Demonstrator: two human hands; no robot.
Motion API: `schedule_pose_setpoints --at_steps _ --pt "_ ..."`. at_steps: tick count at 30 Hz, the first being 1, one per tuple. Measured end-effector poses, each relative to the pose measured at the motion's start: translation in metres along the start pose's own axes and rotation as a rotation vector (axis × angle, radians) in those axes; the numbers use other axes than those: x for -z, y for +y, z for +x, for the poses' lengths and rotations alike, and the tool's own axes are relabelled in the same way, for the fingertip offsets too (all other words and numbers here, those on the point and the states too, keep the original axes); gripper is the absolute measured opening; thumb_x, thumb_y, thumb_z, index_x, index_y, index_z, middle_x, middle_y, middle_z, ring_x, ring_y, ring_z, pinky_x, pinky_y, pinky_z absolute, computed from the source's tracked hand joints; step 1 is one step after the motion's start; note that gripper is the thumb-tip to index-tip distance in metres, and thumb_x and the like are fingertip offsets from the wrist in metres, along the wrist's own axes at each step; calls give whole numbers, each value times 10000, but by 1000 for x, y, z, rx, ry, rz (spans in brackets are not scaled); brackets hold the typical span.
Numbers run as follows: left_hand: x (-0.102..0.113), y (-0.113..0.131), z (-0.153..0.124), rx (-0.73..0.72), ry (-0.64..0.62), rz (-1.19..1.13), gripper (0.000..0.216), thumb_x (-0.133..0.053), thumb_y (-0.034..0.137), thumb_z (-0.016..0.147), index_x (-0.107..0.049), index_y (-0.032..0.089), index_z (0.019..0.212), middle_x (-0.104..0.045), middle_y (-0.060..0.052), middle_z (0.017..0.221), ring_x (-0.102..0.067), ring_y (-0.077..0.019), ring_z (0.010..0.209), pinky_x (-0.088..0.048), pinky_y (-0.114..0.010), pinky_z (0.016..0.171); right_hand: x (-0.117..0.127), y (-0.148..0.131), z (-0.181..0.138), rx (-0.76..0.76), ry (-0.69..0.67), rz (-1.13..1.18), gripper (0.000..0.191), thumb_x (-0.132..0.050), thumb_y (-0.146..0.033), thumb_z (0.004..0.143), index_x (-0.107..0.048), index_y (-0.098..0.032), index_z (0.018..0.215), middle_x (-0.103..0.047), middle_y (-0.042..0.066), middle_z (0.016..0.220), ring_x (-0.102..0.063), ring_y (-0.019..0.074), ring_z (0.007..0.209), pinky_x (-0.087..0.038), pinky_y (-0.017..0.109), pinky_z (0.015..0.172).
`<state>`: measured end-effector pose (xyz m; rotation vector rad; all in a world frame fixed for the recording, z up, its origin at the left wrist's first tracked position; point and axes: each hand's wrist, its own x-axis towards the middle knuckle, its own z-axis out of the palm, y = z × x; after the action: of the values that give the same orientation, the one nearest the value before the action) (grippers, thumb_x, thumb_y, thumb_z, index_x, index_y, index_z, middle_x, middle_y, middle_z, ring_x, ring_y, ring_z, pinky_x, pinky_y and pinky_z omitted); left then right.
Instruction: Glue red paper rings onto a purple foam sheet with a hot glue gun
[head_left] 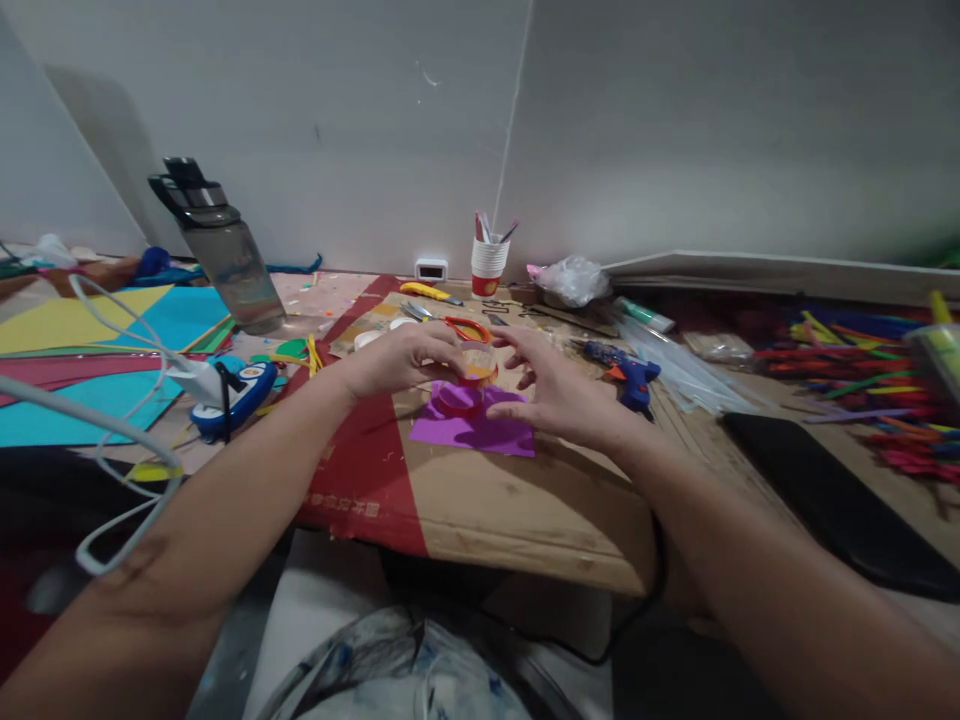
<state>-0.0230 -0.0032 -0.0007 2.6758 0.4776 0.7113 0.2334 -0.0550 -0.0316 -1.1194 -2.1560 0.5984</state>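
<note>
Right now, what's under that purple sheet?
Brown cardboard shows past the near edge of the purple sheet, a red band to its left; whatever lies directly beneath is covered.

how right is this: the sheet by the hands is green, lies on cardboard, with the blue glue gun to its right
No: the head view shows the sheet is purple, not green. It does lie on cardboard, with the blue glue gun to its right.

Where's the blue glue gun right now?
In the head view, the blue glue gun lies to the right of the person's right hand, just left of the translucent strips.
</note>
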Motion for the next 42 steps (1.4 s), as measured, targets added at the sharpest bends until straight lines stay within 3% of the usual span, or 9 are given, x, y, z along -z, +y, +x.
schedule_pose_setpoints --at_steps 5,10,13,16,21,26,31,36,42 --pt "-12 12 7 -149 -81 -3 196 -617 201 955 -807 249 950 -754 -90 946 -674 -177 994 -518 -301 914 2 -11 0 115 -96 -40 815 -828 -366 760 -481 -256 1489 -567 123 1484 -570 310 1292 -469 488 1071" --pt "-16 13 7 -28 -18 -66 186 -696 310 917 -778 242 1069 -722 -91 1096 -669 -186 1057 -525 -310 946 11 -9 1 109 -205 -87 543 -786 -323 796 -642 -236 1312 -693 80 1321 -648 268 1183 -487 413 1031" --pt "-13 9 4 116 31 -51 596 -824 473 774 -671 249 1305 -661 -116 1320 -609 -256 1238 -485 -384 1064 19 -5 -1 31 -255 -144 551 -787 -333 778 -645 -232 1300 -689 81 1327 -652 272 1176 -487 406 1017" --pt "-10 1 1 288 -134 22 992 -874 515 678 -445 232 1527 -512 -161 1535 -486 -330 1408 -390 -466 1165 23 -4 -4 -75 -340 -172 571 -807 -350 744 -647 -230 1278 -712 74 1257 -685 263 1083 -522 374 926" --pt "-19 -12 -3 428 -339 29 1232 -902 529 595 -277 209 1607 -434 -191 1598 -452 -345 1449 -360 -434 1176 18 -2 -4 -80 -377 -229 568 -856 -424 698 -668 -251 1205 -701 75 1219 -653 282 1119 -494 391 974" --pt "-27 -15 -3 415 -303 -12 1205 -904 499 600 -299 203 1599 -541 -171 1510 -547 -316 1356 -411 -400 1120 11 1 -5 -67 -362 -217 795 -880 -523 658 -604 -216 1337 -634 134 1338 -586 319 1231 -449 459 1051" --pt "-17 -11 -1 476 -326 27 1102 -890 487 625 -385 190 1558 -558 -153 1496 -573 -288 1307 -434 -367 1084 20 2 -7 -92 -384 -201 1042 -898 -576 587 -494 -236 1485 -568 150 1438 -558 339 1288 -435 482 1072" --pt "-18 -14 0 472 -351 66 977 -887 512 623 -519 194 1471 -550 -139 1497 -506 -312 1367 -388 -405 1139 30 3 -9 -136 -428 -215 903 -862 -562 653 -560 -198 1422 -648 142 1327 -622 323 1171 -483 450 1001" --pt "-25 -19 -1 405 -342 25 797 -884 492 648 -636 212 1352 -639 -119 1316 -581 -299 1222 -448 -403 1052 28 4 -7 -83 -433 -190 707 -854 -482 686 -648 -263 1326 -689 82 1292 -639 298 1140 -486 403 975"
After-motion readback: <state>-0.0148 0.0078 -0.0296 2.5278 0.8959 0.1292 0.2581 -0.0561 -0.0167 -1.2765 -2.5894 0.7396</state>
